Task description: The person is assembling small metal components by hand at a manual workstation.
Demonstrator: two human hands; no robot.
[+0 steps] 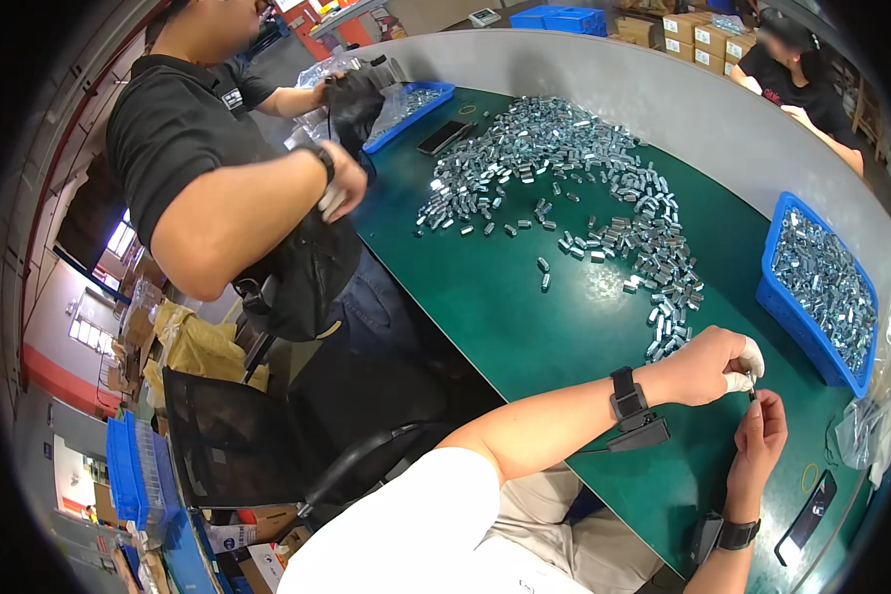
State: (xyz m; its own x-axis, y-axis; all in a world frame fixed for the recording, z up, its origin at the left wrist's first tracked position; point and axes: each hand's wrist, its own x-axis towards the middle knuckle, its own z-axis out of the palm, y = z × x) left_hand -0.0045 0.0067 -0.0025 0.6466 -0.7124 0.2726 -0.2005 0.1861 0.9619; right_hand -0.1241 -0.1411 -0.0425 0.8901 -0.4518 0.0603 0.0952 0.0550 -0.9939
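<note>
At the right side of the green table, my left hand (713,366) is closed in a pinch, with white coverings on its thumb and finger. Just below it, my right hand (759,434) also pinches, its fingertips almost meeting the left ones. A small dark piece (752,393) shows between the two hands, too small to name. Shiny small metal pieces, short and rod-like (653,247), lie in a long loose heap that reaches close to my left hand. To the right, a blue bin (812,322) is filled with similar metal pieces.
A grey partition (663,109) curves along the table's far side. A black phone (445,137) and a second blue tray (411,129) lie far left. A dark flat object (807,515) rests near my right forearm. At left, a person (198,148) stands holding a black bag (354,104).
</note>
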